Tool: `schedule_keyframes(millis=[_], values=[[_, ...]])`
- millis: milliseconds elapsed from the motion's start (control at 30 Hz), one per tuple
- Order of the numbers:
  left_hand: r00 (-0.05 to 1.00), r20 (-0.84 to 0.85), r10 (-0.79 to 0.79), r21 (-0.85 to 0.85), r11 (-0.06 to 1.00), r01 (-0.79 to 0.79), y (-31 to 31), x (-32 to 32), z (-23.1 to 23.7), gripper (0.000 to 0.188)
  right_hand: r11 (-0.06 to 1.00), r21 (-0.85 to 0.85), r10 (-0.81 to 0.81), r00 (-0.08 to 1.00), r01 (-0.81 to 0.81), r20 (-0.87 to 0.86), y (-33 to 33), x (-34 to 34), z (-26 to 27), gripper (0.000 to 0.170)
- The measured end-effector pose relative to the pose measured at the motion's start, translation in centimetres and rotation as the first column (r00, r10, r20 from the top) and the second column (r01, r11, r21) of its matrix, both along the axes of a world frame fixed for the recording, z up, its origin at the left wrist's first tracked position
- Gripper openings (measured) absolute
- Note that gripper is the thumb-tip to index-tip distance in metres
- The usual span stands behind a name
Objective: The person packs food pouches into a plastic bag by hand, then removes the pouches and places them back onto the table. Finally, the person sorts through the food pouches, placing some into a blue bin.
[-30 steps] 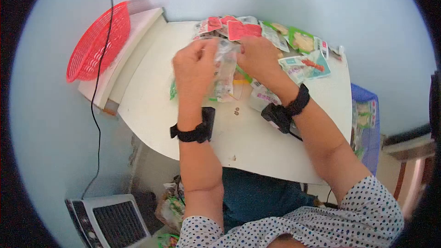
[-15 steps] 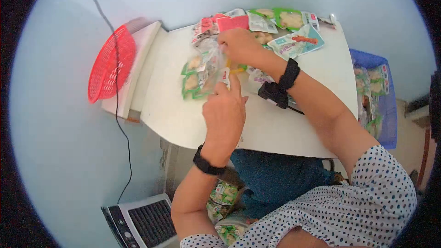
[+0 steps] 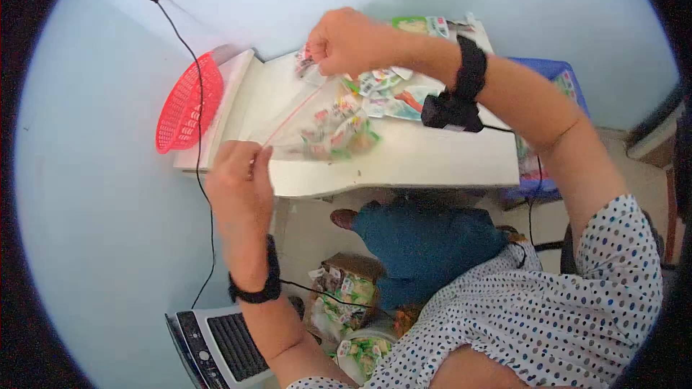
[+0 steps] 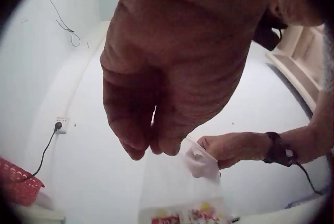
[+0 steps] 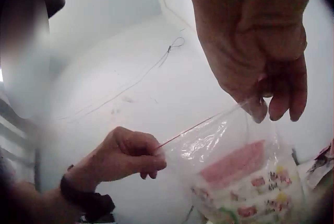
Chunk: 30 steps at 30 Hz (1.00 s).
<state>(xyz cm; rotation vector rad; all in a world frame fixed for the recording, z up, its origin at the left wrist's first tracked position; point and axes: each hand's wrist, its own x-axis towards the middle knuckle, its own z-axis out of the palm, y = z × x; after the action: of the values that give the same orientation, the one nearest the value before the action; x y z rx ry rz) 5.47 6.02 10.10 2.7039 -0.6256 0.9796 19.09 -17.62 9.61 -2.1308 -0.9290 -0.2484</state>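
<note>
A clear plastic zip bag (image 3: pixel 311 112) with a red line along its mouth stretches between my two hands above the table. My left hand (image 3: pixel 241 184) pinches one end of the mouth, and my right hand (image 3: pixel 357 42) grips the other end, higher and farther back. Several food packets (image 3: pixel 339 128) with red, white and green print sit low in the bag. In the right wrist view the mouth edge runs taut from the left hand (image 5: pixel 130 153) up to the right fingers (image 5: pixel 255 110). Behind the bag lie more packets, among them a light blue one (image 3: pixel 396 103).
The white table (image 3: pixel 440 158) stands against the wall. At its left a red plastic basket (image 3: pixel 191 104) leans on a white ledge. A blue crate (image 3: pixel 551 67) with packets is at the right. Below are a cardboard box (image 3: pixel 369 266) of packets and a grey-black appliance (image 3: pixel 238 342).
My left hand went from near the body, fingers pointing at the bag, to its mouth at the left. The right hand rose. The bag is now lifted and spread wide between them.
</note>
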Motion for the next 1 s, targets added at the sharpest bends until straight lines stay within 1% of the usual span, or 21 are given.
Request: schedule_keyframes(millis=[67, 100, 133, 167, 200, 233, 300, 333, 367, 433, 467, 500, 567, 667, 767, 867, 967, 1000], values=[[0.993, -0.098, -0.06, -0.112, 0.992, 0.049, -0.8, -2.5, 1.5, 0.01, 0.998, -0.021, 0.043, 0.968, -0.05, -0.249, -1.3, -2.6, 1.9, 0.01], [0.983, -0.163, -0.079, -0.153, 0.987, 0.054, -1.2, -3.7, 1.8, 0.009, 0.997, -0.026, 0.062, 0.925, -0.077, -0.375, -1.8, -3.7, 1.9, 0.011], [0.968, -0.229, -0.101, -0.195, 0.979, 0.056, -1.4, -5.0, 1.9, 0.009, 0.987, 0.043, 0.158, 0.87, -0.156, -0.466, -2.3, -4.5, 1.4, 0.012], [0.947, -0.295, -0.125, -0.238, 0.97, 0.054, -1.4, -6.3, 1.6, 0.009, 0.987, 0.017, 0.145, 0.845, -0.16, -0.514, -2.8, -5.8, 0.9, 0.013], [0.919, -0.377, -0.117, -0.277, 0.961, 0.009, -2.0, -7.5, -0.2, 0.01, 0.983, 0.014, 0.16, 0.822, -0.182, -0.547, -4.2, -6.7, -1.1, 0.013], [0.889, -0.428, -0.161, -0.306, 0.952, 0.026, -1.9, -8.7, -0.9, 0.01, 0.98, -0.008, 0.154, 0.788, -0.197, -0.597, -4.5, -7.8, -1.6, 0.014], [0.822, -0.515, -0.243, -0.363, 0.931, 0.047, -2.4, -11.2, -2.3, 0.01, 0.984, -0.034, 0.102, 0.705, -0.176, -0.702, -5.2, -10.7, -3.3, 0.009], [0.778, -0.549, -0.307, -0.376, 0.921, 0.099, -2.7, -11.8, -3.6, 0.011, 0.985, -0.047, 0.076, 0.658, -0.168, -0.75, -5.8, -11.9, -4.4, 0.008], [0.769, -0.559, -0.311, -0.385, 0.919, 0.091, -3.2, -12.4, -4.9, 0.011, 0.979, -0.084, 0.055, 0.637, -0.186, -0.769, -6.3, -12.6, -5.6, 0.007], [0.762, -0.564, -0.317, -0.404, 0.911, 0.08, -4.3, -13.3, -7.6, 0.011, 0.968, -0.118, 0.055, 0.65, -0.22, -0.758, -7.1, -13.2, -8.0, 0.009], [0.779, -0.552, -0.299, -0.401, 0.914, 0.066, -4.6, -13.7, -8.5, 0.011, 0.968, -0.157, 0.009, 0.654, -0.195, -0.757, -7.1, -13.5, -8.9, 0.011], [0.797, -0.538, -0.274, -0.403, 0.914, 0.042, -5.0, -14.3, -8.9, 0.011, 0.975, -0.136, 0.002, 0.625, -0.173, -0.781, -7.3, -14.0, -8.9, 0.011], [0.836, -0.506, -0.215, -0.399, 0.917, -0.006, -5.5, -15.1, -9.0, 0.012, 0.988, -0.089, -0.001, 0.57, -0.127, -0.821, -7.5, -14.7, -8.6, 0.011], [0.892, -0.422, -0.163, -0.389, 0.921, -0.016, -5.8, -15.5, -8.1, 0.013, 0.991, -0.046, 0.034, 0.572, -0.125, -0.82, -7.4, -14.9, -6.9, 0.012], [0.923, -0.362, -0.131, -0.355, 0.935, -0.007, -6.0, -15.9, -7.4, 0.014, 0.986, -0.107, 0.003, 0.647, -0.13, -0.762, -7.2, -15.5, -5.5, 0.012], [0.94, -0.328, -0.091, -0.295, 0.956, -0.01, -6.0, -16.5, -7.0, 0.013, 0.988, -0.117, -0.021, 0.649, -0.105, -0.761, -7.3, -16.1, -5.1, 0.013], [0.936, -0.341, -0.088, -0.341, 0.939, -0.036, -6.1, -17.0, -7.0, 0.014, 0.994, -0.031, 0.027, 0.531, -0.1, -0.847, -7.7, -16.3, -5.5, 0.011], [0.929, -0.359, -0.095, -0.34, 0.94, -0.035, -6.0, -17.2, -7.1, 0.015, 0.994, -0.016, 0.043, 0.525, -0.106, -0.85, -7.7, -16.3, -5.8, 0.01]])
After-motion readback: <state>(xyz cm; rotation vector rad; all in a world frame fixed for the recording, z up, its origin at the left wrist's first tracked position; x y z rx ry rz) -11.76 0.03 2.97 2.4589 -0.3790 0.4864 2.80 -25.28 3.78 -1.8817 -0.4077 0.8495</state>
